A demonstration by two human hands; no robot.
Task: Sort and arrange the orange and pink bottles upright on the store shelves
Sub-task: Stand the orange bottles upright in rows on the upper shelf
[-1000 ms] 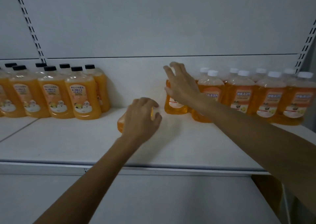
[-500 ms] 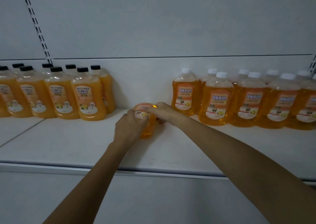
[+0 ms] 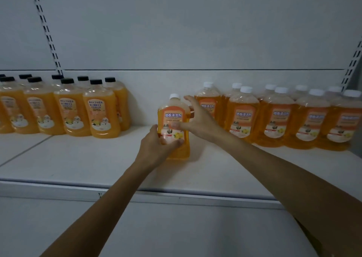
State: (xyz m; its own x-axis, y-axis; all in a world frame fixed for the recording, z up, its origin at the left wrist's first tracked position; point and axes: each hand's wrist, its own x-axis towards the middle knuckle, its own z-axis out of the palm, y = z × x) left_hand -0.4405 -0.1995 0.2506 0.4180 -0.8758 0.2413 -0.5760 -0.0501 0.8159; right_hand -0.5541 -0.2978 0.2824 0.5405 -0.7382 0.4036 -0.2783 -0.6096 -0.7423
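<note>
My left hand [image 3: 154, 149] is gripping the bottle [image 3: 173, 115] low, my right hand [image 3: 199, 119] clasping its side. It is standing just left of the white-capped row [image 3: 278, 115]; I am planning to slide it flush, label forward.

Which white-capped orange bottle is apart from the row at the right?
The white-capped orange plastic bottle mid-shelf, gripped by the left hand low down and the right hand at its side; the other white-capped bottles crowd together at right.

Dim white shelf [image 3: 78, 168], plain back panel [image 3: 195, 31], slotted uprights [image 3: 47, 31].
</note>
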